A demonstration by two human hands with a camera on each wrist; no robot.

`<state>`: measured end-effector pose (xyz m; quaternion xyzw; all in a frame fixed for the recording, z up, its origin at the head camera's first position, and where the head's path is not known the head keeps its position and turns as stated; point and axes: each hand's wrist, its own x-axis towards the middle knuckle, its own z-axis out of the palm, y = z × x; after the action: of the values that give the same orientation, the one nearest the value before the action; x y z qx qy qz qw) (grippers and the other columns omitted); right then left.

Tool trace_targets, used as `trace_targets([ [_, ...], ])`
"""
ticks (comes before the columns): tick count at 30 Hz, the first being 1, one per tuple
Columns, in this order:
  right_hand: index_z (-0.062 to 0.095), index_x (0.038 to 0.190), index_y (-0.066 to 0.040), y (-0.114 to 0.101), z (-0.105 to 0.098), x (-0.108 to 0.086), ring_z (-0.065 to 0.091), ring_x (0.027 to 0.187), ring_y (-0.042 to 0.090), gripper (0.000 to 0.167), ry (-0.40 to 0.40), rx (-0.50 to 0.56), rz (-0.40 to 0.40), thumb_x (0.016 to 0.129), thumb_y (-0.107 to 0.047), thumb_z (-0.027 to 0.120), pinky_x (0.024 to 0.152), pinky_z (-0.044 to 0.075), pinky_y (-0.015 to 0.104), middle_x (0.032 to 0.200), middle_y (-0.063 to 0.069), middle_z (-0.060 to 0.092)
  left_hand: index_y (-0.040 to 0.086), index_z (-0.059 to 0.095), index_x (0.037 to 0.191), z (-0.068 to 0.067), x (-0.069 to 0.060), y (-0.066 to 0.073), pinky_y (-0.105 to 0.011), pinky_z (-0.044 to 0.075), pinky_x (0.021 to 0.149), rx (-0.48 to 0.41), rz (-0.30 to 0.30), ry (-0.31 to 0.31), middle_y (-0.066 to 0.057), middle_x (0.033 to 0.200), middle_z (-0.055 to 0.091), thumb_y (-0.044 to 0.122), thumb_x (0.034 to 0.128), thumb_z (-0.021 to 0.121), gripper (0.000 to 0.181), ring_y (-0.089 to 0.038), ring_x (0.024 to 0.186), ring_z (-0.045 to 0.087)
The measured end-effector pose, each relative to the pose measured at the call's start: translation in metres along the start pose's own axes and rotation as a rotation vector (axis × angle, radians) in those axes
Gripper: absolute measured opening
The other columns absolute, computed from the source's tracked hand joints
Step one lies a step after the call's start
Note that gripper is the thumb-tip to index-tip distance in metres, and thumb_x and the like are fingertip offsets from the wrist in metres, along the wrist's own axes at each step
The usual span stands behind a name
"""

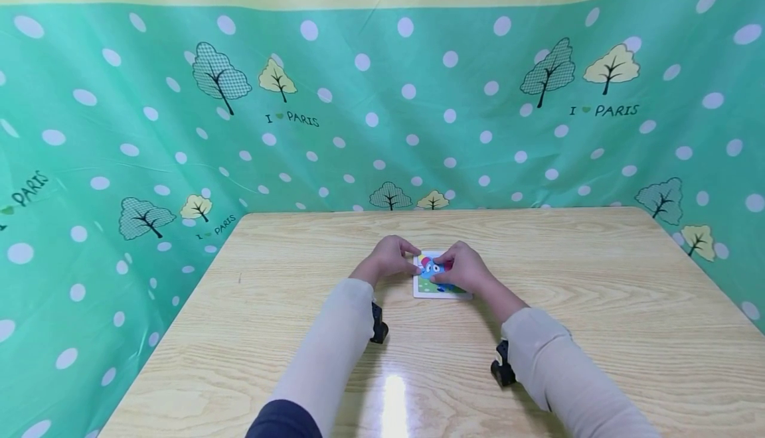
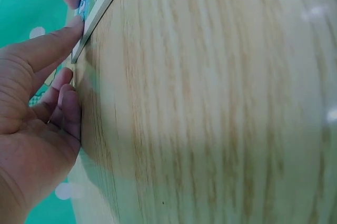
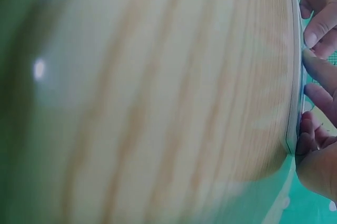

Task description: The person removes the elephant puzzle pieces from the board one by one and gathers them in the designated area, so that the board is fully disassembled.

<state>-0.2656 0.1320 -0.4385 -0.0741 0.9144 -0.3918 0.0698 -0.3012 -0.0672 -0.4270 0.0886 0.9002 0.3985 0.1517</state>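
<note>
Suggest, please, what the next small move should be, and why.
Probably a light press with the right hand, since its fingertips are on the picture board, while the left hand touches its left edge and could steady it.

Pale wood-grain desk (image 1: pixel 597 272), smooth and glossy; green polka-dotted cloth backdrop (image 1: pixel 430 96), softly creased; flat, white-bordered picture board (image 1: pixel 425 287), smooth-edged; light beige fabric sleeves (image 1: pixel 331 332), matt.

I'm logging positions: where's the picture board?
Head view: the picture board lies on the table just right of centre, left hand at its left edge, right hand over it.
</note>
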Motion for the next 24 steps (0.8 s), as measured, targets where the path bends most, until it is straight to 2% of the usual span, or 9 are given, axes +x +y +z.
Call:
trace_targets([
  [16,0.075,0.12,0.003,-0.0025,-0.0002,-0.0012,0.056,0.102,0.027,0.039,0.001,0.008,0.017,0.086,-0.013,0.087,0.094,0.051,0.042,0.112,0.012,0.055,0.011,0.078,0.114,0.0029,0.0021,-0.0005,-0.041,0.047,0.107,-0.012,0.02,0.017,-0.004,0.119,0.07,0.009,0.0861,0.085,0.029,-0.022,0.112,0.058],
  [19,0.075,0.12,0.003,-0.0022,0.0001,-0.0008,0.056,0.102,0.027,0.04,0.002,0.004,0.017,0.086,-0.013,0.087,0.094,0.051,0.042,0.112,0.012,0.055,0.01,0.078,0.113,0.003,0.002,-0.0005,-0.038,0.049,0.103,-0.017,0.03,0.024,-0.003,0.113,0.07,0.008,0.0853,0.086,0.029,-0.021,0.107,0.059],
  [24,0.075,0.121,0.002,-0.0012,0.0003,-0.0003,0.055,0.101,0.026,0.04,0.002,-0.003,0.015,0.086,-0.014,0.087,0.093,0.05,0.041,0.111,0.012,0.055,0.011,0.079,0.113,0.0023,0.0016,-0.001,-0.031,0.051,0.087,-0.02,0.048,0.041,0.0,0.102,0.069,0.007,0.0833,0.087,0.031,-0.018,0.095,0.056],
])
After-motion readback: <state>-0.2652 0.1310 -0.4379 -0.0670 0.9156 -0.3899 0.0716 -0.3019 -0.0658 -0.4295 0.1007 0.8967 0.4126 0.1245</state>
